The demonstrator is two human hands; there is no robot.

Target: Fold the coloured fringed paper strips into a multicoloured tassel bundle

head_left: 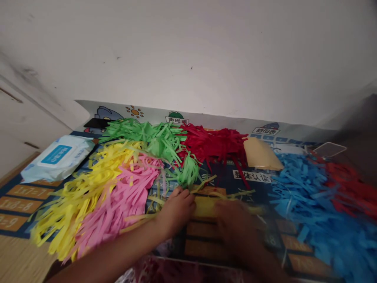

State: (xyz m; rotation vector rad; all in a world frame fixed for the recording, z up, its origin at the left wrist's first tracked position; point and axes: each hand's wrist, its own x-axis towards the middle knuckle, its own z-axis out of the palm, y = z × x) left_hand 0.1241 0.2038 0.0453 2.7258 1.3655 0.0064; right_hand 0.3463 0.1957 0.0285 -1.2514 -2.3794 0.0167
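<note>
Between my two hands lies a strip of yellow tissue paper (pixel 204 206) with thin fringe ends sticking out on both sides. My left hand (pixel 178 208) is closed at its left end, fingers curled on the paper, just below a small green paper tassel (pixel 188 171). At the right end of the yellow paper is my right hand (pixel 234 222), smeared by motion, so its fingers cannot be made out. Left of my left hand lie pink paper strips (pixel 123 196), with yellow paper strips (pixel 76 204) beside them.
Green strips (pixel 144 133) and dark red strips (pixel 215 145) lie along the wall. A tan folded sheet (pixel 261 154) sits right of them. Blue strips (pixel 306 188) and red strips (pixel 350 188) cover the right. A wet-wipes pack (pixel 59 157) and dark flat object (pixel 97 123) are left.
</note>
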